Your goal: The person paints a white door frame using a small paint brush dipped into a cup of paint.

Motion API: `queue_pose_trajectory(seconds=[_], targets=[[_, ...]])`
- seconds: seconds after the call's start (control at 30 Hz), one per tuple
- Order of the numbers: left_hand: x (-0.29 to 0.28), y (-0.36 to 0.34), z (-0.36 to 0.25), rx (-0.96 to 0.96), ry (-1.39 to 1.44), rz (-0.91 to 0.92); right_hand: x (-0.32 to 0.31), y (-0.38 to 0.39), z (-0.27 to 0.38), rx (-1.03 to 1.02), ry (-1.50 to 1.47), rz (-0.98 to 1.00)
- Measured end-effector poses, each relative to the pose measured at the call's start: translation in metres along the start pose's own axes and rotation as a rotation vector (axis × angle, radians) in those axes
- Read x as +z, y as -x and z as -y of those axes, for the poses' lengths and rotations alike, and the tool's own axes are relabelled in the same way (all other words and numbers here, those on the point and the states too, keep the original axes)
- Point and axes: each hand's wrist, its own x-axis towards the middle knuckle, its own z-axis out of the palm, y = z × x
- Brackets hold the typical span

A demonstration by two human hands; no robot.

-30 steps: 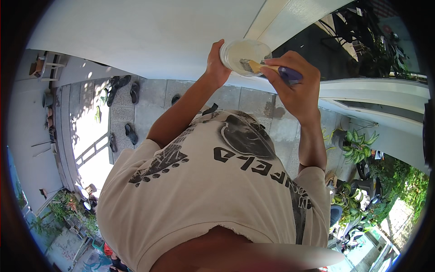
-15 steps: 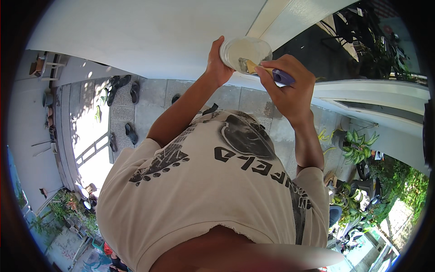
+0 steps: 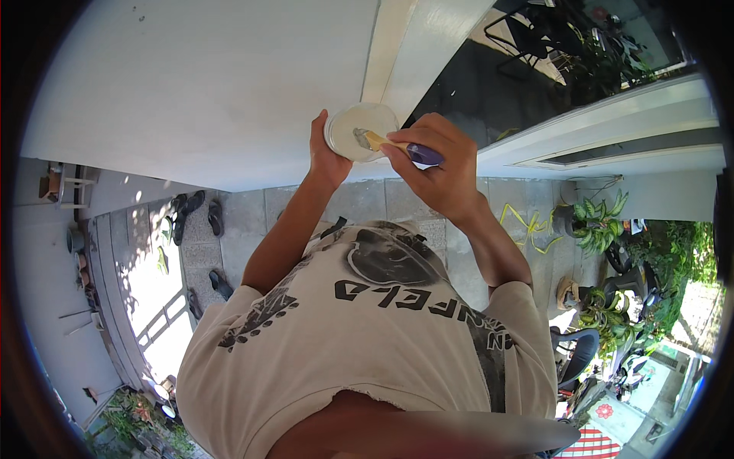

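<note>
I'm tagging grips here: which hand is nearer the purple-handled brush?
Right: the right hand holds the brush; the left hand is to its left, holding the clear container.

Floor (image 3: 367, 200): grey tiles, partly sunlit | dark sandals (image 3: 215, 219), left side | yellow strip (image 3: 533, 224), right side

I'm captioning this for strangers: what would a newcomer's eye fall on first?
Probably the pale shirt with black print, filling the lower middle. Above it, the left hand holds a clear round container, and the right hand grips a purple-ended paintbrush, bristles at the container's mouth. Toward the right, a leafy potted plant stands out.
</note>
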Motion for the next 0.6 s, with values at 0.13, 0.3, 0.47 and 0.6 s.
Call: queue_pose_trajectory(seconds=[0.13, 0.3, 0.47, 0.6], targets=[[-0.003, -0.005, 0.002, -0.048, 0.027, 0.029, -0.004, 0.001, -0.002, 0.030, 0.035, 0.099], [-0.002, -0.006, 0.007, -0.050, 0.027, 0.010, -0.008, 0.004, -0.005, 0.070, -0.005, 0.096], [0.009, -0.001, 0.010, -0.073, -0.112, -0.055, -0.035, 0.000, -0.008, 0.250, -0.220, -0.175], [-0.003, -0.008, 0.021, -0.174, -0.063, 0.027, -0.070, -0.019, -0.012, 0.253, -0.374, -0.632]])
